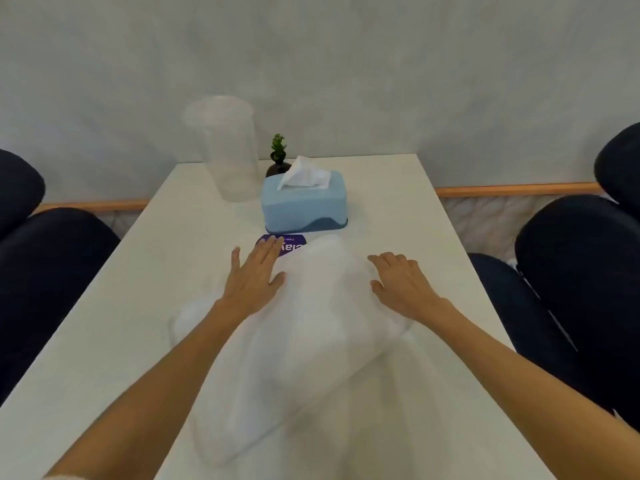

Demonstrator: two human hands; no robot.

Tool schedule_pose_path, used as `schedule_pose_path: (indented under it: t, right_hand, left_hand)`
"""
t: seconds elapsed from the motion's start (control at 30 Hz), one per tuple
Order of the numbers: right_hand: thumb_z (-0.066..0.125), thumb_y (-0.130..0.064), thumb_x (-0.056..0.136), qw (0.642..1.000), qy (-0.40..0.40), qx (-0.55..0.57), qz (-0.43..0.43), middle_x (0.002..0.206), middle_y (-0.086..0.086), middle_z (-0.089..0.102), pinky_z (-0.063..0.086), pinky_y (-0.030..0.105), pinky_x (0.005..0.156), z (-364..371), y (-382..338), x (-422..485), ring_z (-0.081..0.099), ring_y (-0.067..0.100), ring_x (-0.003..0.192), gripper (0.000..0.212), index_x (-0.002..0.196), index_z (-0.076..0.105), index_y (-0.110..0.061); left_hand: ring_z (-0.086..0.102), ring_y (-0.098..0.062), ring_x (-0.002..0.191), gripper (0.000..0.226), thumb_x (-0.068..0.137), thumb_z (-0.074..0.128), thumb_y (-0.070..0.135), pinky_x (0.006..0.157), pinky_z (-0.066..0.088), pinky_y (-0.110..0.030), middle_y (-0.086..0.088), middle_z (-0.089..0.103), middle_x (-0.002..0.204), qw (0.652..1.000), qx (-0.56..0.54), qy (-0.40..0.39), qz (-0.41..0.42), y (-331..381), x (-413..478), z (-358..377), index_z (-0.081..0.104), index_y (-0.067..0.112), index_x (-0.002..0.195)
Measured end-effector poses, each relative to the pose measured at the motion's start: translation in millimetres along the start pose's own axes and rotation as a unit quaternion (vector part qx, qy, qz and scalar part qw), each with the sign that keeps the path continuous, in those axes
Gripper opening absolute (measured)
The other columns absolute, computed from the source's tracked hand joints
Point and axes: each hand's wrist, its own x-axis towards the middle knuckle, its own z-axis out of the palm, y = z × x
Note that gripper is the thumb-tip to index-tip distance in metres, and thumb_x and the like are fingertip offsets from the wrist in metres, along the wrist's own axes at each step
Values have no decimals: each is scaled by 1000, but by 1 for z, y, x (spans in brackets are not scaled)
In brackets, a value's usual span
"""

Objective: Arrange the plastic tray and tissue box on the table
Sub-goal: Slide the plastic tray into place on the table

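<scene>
A translucent white plastic tray (311,327) lies slanted across the middle of the table and looks blurred. My left hand (254,271) presses flat against its far left side, with the fingers stretched out over a purple label (294,244). My right hand (401,285) rests on its far right edge with the fingers curled over it. Just beyond the tray a light blue tissue box (304,204) stands near the far middle of the table, with a white tissue sticking out of its top.
A tall clear plastic container (228,147) stands upright at the back, left of the tissue box. A small potted plant (278,157) stands behind the box. Dark seats flank the white table (433,271) on the left (52,265) and right (581,271). A wall is close behind.
</scene>
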Motion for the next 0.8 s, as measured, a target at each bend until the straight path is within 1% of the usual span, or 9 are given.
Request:
schedule_pose_path:
  t: [0.1,0.2,0.3,0.37,0.43,0.53,0.6,0.7,0.8]
  right_hand:
    - [43,-16,91,999,28,4,42,124,15,56,42,40,91,6,0,-3,52,33,109,41,130,45,-5]
    - [42,-10,90,997,12,27,72,115,16,58,44,37,84,12,2,-5,55,33,103,33,121,52,-1]
    - [41,-5,90,995,4,51,83,89,12,52,40,34,66,15,4,-4,56,32,83,21,97,59,2]
    - [41,-5,90,994,3,59,89,83,8,46,38,33,61,16,4,-2,50,28,72,18,89,58,2]
    - [41,-3,89,994,10,65,91,83,8,46,39,33,60,18,4,0,49,28,70,16,85,56,1]
    - [40,0,89,993,28,65,96,90,14,56,42,35,61,17,7,4,58,34,80,20,93,60,3]
    - [40,1,88,992,35,58,105,98,17,60,45,38,65,14,9,3,58,35,87,24,101,60,2]
    - [45,-9,90,990,32,34,130,110,19,55,47,40,75,12,8,-9,53,35,96,27,115,54,-1]
    - [49,-14,90,979,20,69,189,119,21,45,46,39,79,18,2,-35,45,36,104,35,123,45,-2]
  left_hand:
    - [17,-19,147,64,98,39,36,116,9,-56,-2,16,161,995,-26,-46,-85,-18,-6,7,12,16,152]
    - [26,-22,144,59,97,41,31,114,20,-52,-5,23,158,987,-79,-63,-122,-30,-12,17,21,13,150]
    - [48,-33,125,46,96,45,22,100,40,-49,-13,43,144,984,-114,-32,-132,-33,-13,18,40,7,140]
    - [53,-35,112,38,96,46,19,88,45,-47,-15,51,130,987,-90,-20,-131,-32,-14,17,50,7,132]
    - [53,-35,108,34,97,45,18,83,46,-46,-16,53,122,989,-73,-19,-127,-31,-14,16,54,7,128]
    - [53,-34,106,32,98,44,17,80,47,-46,-17,55,116,991,-52,-20,-120,-30,-17,15,54,5,126]
    - [55,-34,102,29,99,43,16,75,48,-45,-17,57,112,991,-42,-11,-123,-28,-21,14,56,3,121]
    - [58,-36,87,23,98,45,13,59,46,-41,-18,60,102,992,-7,-7,-124,-22,-26,12,60,1,109]
    - [61,-36,78,17,96,48,9,57,46,-39,-17,60,98,992,31,-19,-125,-18,-28,10,60,1,106]
